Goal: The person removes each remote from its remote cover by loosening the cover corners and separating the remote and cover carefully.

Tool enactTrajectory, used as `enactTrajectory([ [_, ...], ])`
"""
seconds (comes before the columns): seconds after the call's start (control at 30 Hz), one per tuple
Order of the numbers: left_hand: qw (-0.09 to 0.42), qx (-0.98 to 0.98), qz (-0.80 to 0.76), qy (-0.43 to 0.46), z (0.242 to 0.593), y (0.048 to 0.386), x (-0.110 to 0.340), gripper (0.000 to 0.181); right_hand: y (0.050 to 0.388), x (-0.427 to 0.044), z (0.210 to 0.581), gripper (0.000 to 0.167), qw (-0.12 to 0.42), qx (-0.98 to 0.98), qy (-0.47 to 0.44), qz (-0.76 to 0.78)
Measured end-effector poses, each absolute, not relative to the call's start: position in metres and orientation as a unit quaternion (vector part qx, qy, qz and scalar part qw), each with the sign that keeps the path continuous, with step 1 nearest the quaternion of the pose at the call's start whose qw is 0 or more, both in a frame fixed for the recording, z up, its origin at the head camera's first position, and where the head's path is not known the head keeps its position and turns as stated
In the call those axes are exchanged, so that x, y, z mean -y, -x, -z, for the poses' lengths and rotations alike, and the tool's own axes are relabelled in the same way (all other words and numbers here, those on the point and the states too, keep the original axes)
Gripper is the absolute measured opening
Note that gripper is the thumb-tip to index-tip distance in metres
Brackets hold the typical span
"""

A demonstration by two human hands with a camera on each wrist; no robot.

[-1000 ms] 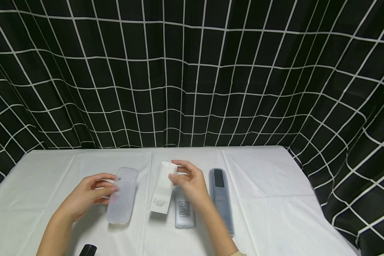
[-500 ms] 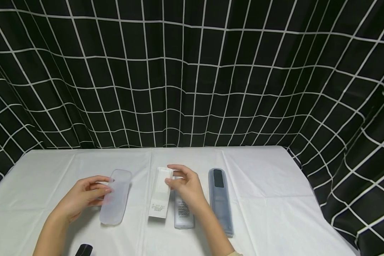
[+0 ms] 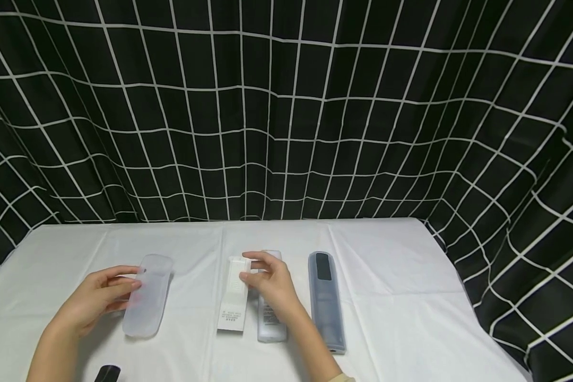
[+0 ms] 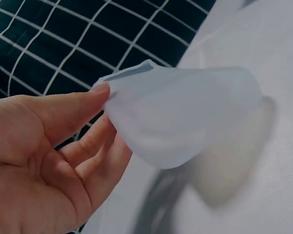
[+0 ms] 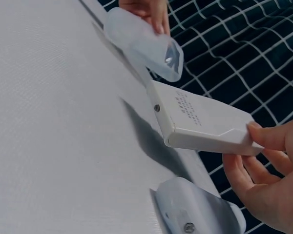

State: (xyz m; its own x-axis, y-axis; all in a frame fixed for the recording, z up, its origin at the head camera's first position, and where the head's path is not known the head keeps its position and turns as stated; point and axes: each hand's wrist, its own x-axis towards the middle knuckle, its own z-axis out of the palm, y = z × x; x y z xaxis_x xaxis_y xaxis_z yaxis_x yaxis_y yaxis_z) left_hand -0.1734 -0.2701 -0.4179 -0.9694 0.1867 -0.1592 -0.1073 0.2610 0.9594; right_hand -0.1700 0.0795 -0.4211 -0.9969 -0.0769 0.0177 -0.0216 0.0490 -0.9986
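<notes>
On the left in the head view, my left hand (image 3: 93,297) pinches the edge of a translucent, frosted remote control cover (image 3: 148,297) between thumb and fingers. The cover (image 4: 185,114) is held above the white cloth, its open end towards the hand in the left wrist view. My right hand (image 3: 274,289) grips a white remote control (image 3: 233,302) by its far end, with its printed back facing up. That remote (image 5: 205,117) is raised off the table, and its shadow falls beneath. The two hands and their things are apart.
Below my right wrist lies a second remote in a translucent cover (image 3: 271,331). Further right is a grey-blue covered remote (image 3: 328,305) with a dark panel. A black object (image 3: 107,373) shows at the bottom edge. Behind the white-clothed table (image 3: 401,276) hangs a black gridded curtain (image 3: 286,122).
My left hand has moved left with the cover. My right hand has shifted slightly left and nearer with the white remote, uncovering the far end of the covered remote beneath.
</notes>
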Motion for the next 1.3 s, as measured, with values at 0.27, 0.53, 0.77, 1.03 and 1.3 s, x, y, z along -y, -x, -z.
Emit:
enactTrajectory([
  [0.27, 0.108, -0.792, -0.601, 0.005, 0.418, 0.173, 0.283, 0.031, 0.175, -0.078, 0.427, 0.042, 0.031, -0.730, 0.034, 0.682],
  [0.53, 0.106, -0.793, -0.598, 0.038, 0.421, 0.171, 0.293, 0.027, 0.179, -0.080, 0.430, 0.043, 0.040, -0.743, 0.029, 0.667],
  [0.77, 0.117, -0.803, -0.582, 0.043, 0.413, 0.171, 0.318, 0.042, 0.184, -0.071, 0.426, 0.042, 0.051, -0.755, 0.031, 0.653],
  [1.03, 0.146, -0.805, -0.572, 0.055, 0.406, 0.176, 0.338, 0.043, 0.187, -0.064, 0.424, 0.041, 0.071, -0.774, 0.039, 0.628],
  [1.3, 0.160, -0.830, -0.531, 0.063, 0.410, 0.183, 0.362, 0.027, 0.189, -0.056, 0.420, 0.039, 0.078, -0.800, 0.035, 0.593],
])
